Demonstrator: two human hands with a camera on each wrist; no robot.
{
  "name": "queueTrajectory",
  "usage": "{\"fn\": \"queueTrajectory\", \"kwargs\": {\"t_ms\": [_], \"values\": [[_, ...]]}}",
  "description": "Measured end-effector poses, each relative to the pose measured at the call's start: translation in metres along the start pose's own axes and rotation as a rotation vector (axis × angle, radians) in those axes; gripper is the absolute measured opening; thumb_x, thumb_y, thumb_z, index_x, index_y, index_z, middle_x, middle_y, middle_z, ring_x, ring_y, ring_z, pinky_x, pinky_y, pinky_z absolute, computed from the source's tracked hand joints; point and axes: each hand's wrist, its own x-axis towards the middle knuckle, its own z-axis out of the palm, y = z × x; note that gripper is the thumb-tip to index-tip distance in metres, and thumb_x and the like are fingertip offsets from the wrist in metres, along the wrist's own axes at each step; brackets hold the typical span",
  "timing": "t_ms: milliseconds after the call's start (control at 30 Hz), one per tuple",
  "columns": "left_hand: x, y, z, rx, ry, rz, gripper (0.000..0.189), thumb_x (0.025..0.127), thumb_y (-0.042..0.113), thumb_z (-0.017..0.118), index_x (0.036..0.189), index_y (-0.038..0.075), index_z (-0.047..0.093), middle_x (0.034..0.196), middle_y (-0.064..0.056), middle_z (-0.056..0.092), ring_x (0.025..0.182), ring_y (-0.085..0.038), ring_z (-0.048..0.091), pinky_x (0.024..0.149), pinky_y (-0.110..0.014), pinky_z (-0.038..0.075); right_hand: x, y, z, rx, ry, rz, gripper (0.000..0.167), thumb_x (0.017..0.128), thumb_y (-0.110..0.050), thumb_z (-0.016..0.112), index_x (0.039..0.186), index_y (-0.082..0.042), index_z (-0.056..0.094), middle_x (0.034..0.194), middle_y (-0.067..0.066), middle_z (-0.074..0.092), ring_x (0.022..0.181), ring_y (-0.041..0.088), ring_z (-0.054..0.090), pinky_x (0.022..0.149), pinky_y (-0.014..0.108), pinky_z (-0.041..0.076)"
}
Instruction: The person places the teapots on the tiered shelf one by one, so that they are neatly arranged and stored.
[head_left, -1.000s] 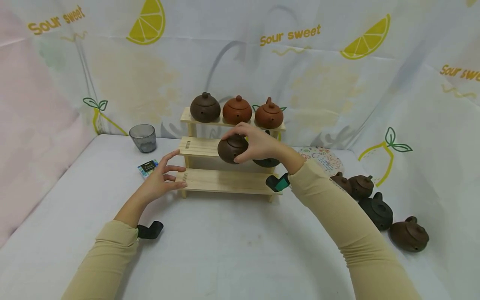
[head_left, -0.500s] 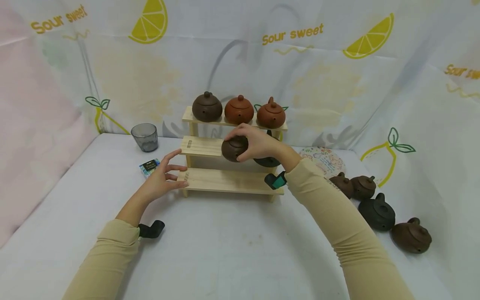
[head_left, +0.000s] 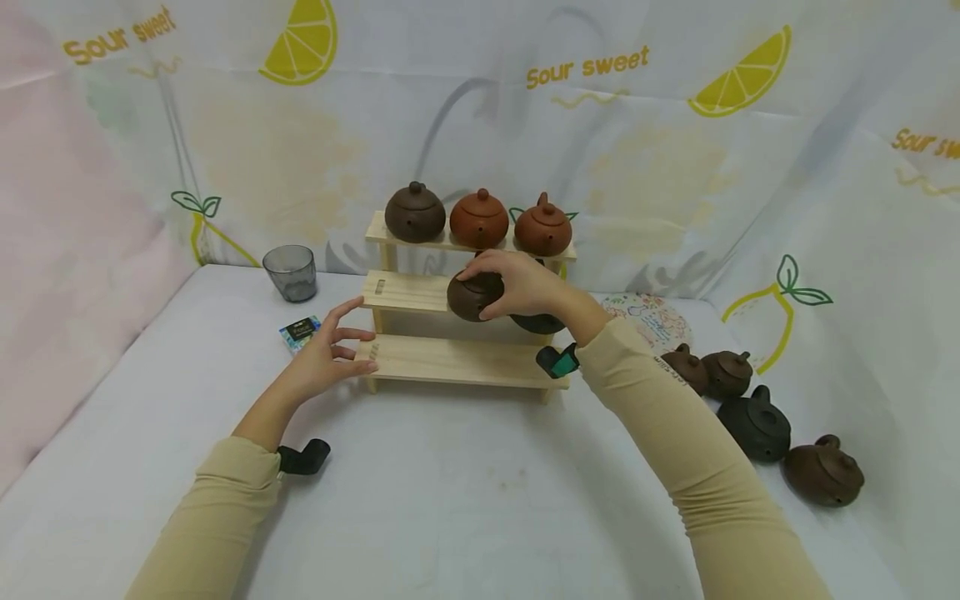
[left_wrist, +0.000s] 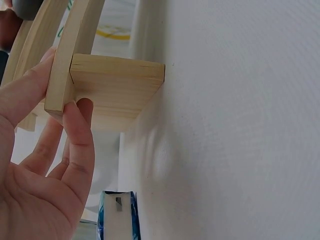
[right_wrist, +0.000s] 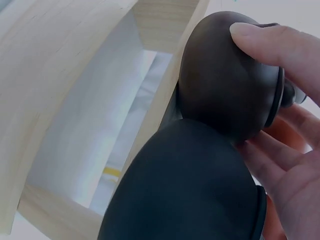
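Observation:
My right hand holds a dark brown teapot by its sides at the middle tier of a wooden three-tier shelf. In the right wrist view this teapot is against the shelf board and touches, or nearly touches, a black teapot. That black teapot is mostly hidden behind my hand in the head view. My left hand grips the left end of the lowest board, thumb on one face and fingers on the other. A dark brown teapot and two reddish teapots line the top tier.
Several dark teapots stand in a group at the right of the white table. A grey glass cup and a small blue packet are left of the shelf. Behind the right arm lies a round patterned mat.
My right hand has moved the brown teapot slightly right along the middle tier, closer to the black one. The left hand stays on the shelf end.

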Motion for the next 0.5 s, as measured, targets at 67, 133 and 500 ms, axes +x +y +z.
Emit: {"fn": "queueTrajectory", "kwargs": {"t_ms": [67,133,500], "values": [[0.000,0.000,0.000,0.000,-0.002,0.000,0.097,0.080,0.007,0.074,0.149,0.030,0.011,0.126,-0.023,0.051,0.086,-0.031,0.057,0.070,-0.030,0.048,0.000,0.000,0.000,-0.004,0.001,0.004,0.052,0.075,-0.013,0.079,0.123,-0.008,0.060,0.133,0.011,0.048,0.121,0.026,0.043,0.097,0.039,0.036],[-0.001,0.001,0.000,-0.004,-0.005,-0.001,0.097,0.080,0.007,0.074,0.149,0.030,0.011,0.126,-0.023,0.051,0.087,-0.031,0.057,0.070,-0.030,0.048,-0.001,0.000,0.000,-0.013,0.005,0.008,0.053,0.075,-0.014,0.079,0.123,-0.008,0.060,0.133,0.011,0.048,0.122,0.026,0.043,0.097,0.039,0.036],[-0.001,0.002,-0.001,-0.001,-0.004,-0.012,0.097,0.080,0.008,0.074,0.149,0.030,0.010,0.127,-0.022,0.051,0.087,-0.031,0.055,0.070,-0.031,0.047,-0.014,-0.004,0.001,0.037,0.128,-0.037,0.051,0.074,-0.011,0.080,0.120,-0.006,0.061,0.129,0.013,0.049,0.118,0.025,0.046,0.093,0.040,0.039]]}}
